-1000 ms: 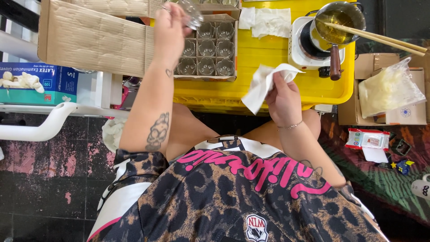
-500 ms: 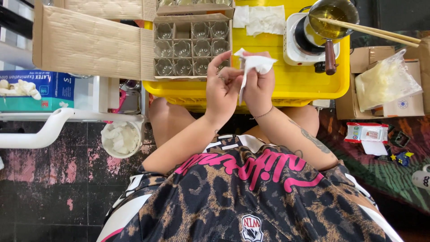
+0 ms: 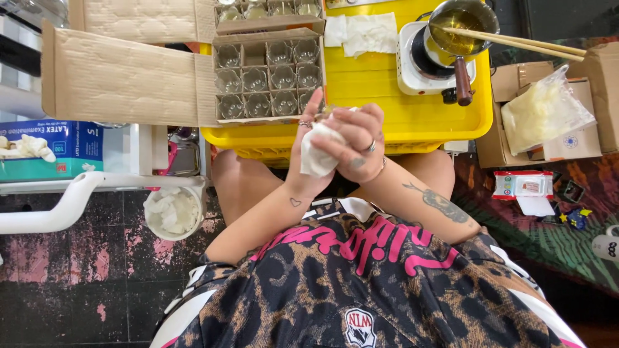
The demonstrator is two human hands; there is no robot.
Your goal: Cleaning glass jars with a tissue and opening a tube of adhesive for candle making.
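Hands have come together at the near edge of the yellow desk [image 3: 387,96], where a second ago the left hand [image 3: 308,154] was up at the cardboard box of glass jars [image 3: 269,80]. Now both grips are closed around a white tissue [image 3: 317,154], the right hand [image 3: 354,138] folded over it (something small seems wrapped inside, mostly hidden), so wiping looks under way, well clear of the saucepan [image 3: 459,29]

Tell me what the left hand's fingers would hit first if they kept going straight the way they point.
The left hand points up-frame; first in line is probably the carton of glass jars on the yellow crate, though depth is unclear.
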